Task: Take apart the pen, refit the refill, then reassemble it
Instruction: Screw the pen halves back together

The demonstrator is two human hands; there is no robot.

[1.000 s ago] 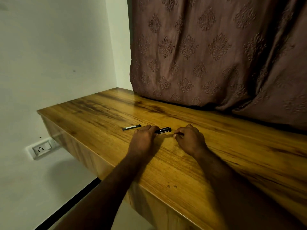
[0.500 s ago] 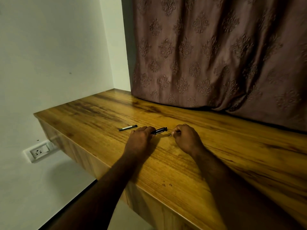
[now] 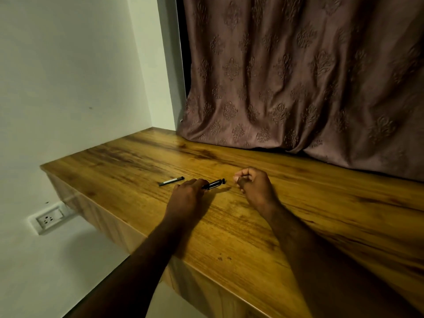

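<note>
Your left hand (image 3: pixel 186 198) pinches the pen barrel (image 3: pixel 213 184), its long axis pointing right toward your nearby curled right hand (image 3: pixel 254 186), contents unclear.

You will find nothing here that can be read. The pen (image 3: pixel 214 184) shows plain black, with no mark you can make out. The loose piece (image 3: pixel 171 181) lying just left of the pen has a pale band along it, but it is too small to tell whether that band carries any print. The socket (image 3: pixel 49 218), lower and well to the left of the pen, shows only its pin holes and a switch.
</note>
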